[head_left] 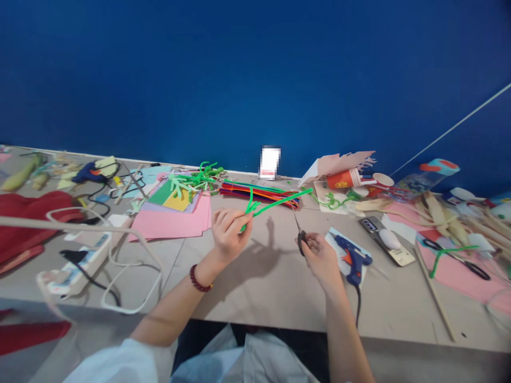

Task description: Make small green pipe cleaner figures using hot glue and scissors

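Note:
My left hand (231, 231), closed in a pinch, holds a bright green pipe cleaner (281, 201) above the table. Short green pieces rise from the pinch, while one long end stretches to the right. In my right hand (321, 258) is a pair of scissors (301, 239) with black handles, blades pointing up and away toward the pipe cleaner. The blades look apart from the green strand, though they are thin and partly blurred. Behind both hands lies a bundle of coloured pipe cleaners (259, 194), mostly red and dark ones.
A blue glue gun (353, 258) lies right of my right hand, beside a phone (385, 242). Pink paper sheets (171, 226) and bent green pipe cleaners (195, 180) lie left. Further left is a white power strip (82, 263) with loose cables. A blue wall (239, 80) bounds the back.

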Motion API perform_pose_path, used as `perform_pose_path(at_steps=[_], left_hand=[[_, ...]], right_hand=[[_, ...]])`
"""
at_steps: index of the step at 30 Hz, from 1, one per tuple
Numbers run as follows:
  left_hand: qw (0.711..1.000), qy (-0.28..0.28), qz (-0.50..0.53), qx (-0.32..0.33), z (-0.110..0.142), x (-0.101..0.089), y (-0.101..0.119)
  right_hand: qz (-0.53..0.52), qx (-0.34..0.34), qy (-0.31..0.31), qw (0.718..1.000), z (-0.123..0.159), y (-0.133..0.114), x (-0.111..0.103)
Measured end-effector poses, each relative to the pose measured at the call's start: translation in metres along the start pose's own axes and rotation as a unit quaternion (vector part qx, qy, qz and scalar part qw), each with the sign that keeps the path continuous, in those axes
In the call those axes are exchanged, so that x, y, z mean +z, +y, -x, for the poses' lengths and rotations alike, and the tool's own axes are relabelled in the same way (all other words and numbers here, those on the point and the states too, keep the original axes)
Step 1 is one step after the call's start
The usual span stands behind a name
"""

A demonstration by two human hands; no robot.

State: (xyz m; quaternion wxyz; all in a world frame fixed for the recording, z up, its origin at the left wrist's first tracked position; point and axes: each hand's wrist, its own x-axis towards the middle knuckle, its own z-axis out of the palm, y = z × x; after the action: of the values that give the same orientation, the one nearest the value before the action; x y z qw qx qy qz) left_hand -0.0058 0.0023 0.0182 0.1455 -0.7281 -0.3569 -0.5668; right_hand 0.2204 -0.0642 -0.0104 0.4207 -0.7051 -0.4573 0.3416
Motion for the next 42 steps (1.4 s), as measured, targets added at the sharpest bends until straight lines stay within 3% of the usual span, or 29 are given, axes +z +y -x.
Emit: perform_pose_path(at_steps=[3, 7, 10, 16, 21, 26, 29, 35, 42], left_hand=[[1.0, -0.005, -0.025, 0.015, 0.001, 0.001, -0.003], [0.999, 0.01, -0.043, -0.003, 0.0, 0.002, -0.008], [0.999, -0.004, -0.039, -0.016, 0.001, 0.003, -0.01], [0.996, -0.084, -0.006, -0.01, 0.013, 0.008, -0.012], [0.982, -0.168, 0.055, -0.06, 0.021, 0.012, -0.013], [0.971, -0.215, 0.066, -0.077, 0.029, 0.013, -0.013], [0.977, -0.197, 0.069, -0.036, 0.032, 0.014, -0.013], [0.988, -0.06, -0.019, 0.141, 0.028, 0.017, -0.009], [0.984, -0.065, -0.035, 0.159, 0.026, 0.015, -0.007]], right_hand=[[-0.129, -0.006, -0.073, 0.989, 0.005, -0.003, 0.008], [-0.154, -0.005, -0.214, 0.965, 0.016, -0.013, 0.019], [-0.172, -0.011, -0.255, 0.951, 0.023, -0.022, 0.023], [-0.192, 0.003, -0.256, 0.947, 0.026, -0.028, 0.034], [-0.228, 0.029, -0.256, 0.939, 0.025, -0.024, 0.039], [-0.246, 0.046, -0.257, 0.933, 0.023, -0.023, 0.039], [-0.25, 0.051, -0.252, 0.934, 0.023, -0.021, 0.039], [-0.264, 0.05, -0.233, 0.935, 0.022, -0.015, 0.045], [-0.279, 0.045, -0.224, 0.933, 0.021, -0.014, 0.046]])
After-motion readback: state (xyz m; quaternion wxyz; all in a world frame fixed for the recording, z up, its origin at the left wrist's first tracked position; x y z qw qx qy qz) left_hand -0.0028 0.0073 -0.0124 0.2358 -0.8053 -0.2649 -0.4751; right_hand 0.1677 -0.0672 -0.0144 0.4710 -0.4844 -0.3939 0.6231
